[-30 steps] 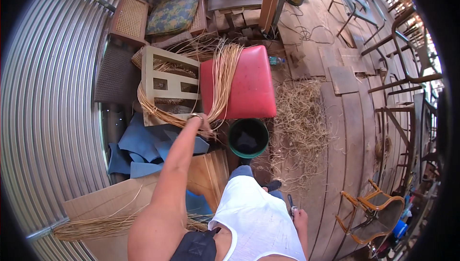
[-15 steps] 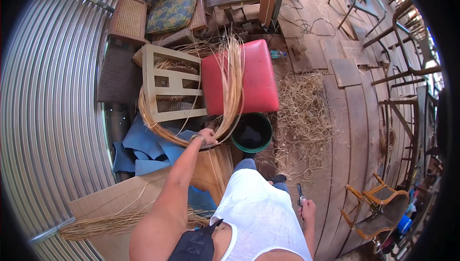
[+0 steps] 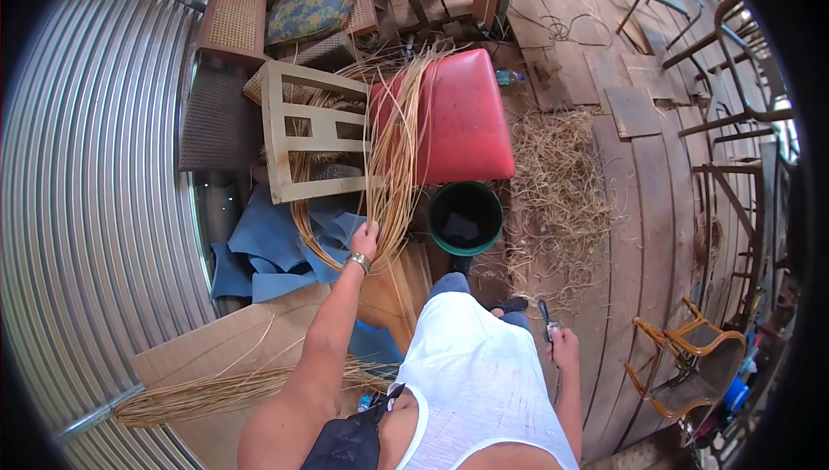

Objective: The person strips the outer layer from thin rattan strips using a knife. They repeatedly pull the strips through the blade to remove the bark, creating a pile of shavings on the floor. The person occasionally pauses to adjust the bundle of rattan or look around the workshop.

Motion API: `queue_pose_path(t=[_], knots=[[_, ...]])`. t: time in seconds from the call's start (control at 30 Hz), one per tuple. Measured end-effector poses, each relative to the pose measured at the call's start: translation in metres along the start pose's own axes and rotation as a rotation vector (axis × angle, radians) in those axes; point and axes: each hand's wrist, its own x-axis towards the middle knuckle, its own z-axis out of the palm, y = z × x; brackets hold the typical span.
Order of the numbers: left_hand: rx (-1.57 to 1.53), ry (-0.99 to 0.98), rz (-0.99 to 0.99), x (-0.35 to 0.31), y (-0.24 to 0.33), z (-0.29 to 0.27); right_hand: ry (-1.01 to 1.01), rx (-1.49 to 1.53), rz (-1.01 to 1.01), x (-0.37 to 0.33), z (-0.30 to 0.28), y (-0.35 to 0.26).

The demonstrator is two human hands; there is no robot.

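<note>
My left hand (image 3: pixel 364 240), with a watch on its wrist, is closed on a long bundle of rattan strips (image 3: pixel 395 159). The strips loop past the pale slatted backrest (image 3: pixel 275 138) of a chair and lie over its red padded seat (image 3: pixel 466 120). My right hand (image 3: pixel 565 347) hangs low at my right side, closed round a small tool with dark and metal parts (image 3: pixel 551 325); its exact kind is unclear. Just below the red seat stands a dark green bucket (image 3: pixel 465 250) with dark liquid in it.
Rattan shavings (image 3: pixel 561 202) are heaped on the plank floor right of the seat. Another rattan coil (image 3: pixel 199 392) lies at lower left near blue sheets (image 3: pixel 272 237). A corrugated metal wall (image 3: pixel 104 176) bounds the left. An orange-framed chair (image 3: pixel 691 358) stands at right.
My left hand has risen slightly, and the rattan bundle has shifted left over the seat toward the backrest, its strips fanned wider. My right hand still holds the tool, slightly higher.
</note>
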Motion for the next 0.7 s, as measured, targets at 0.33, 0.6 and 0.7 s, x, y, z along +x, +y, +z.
queue_pose_path(t=[0.33, 0.6, 0.7], knots=[[0.375, -0.178, 0.117, -0.008, 0.03, 0.029, 0.004, -0.034, 0.074, -0.024, -0.007, 0.015], [0.243, -0.158, -0.009, -0.015, 0.043, 0.015, -0.006, -0.073, 0.142, -0.027, 0.001, 0.026], [0.241, -0.09, 0.028, -0.003, 0.025, 0.015, -0.007, -0.075, 0.134, -0.026, 0.001, 0.022]])
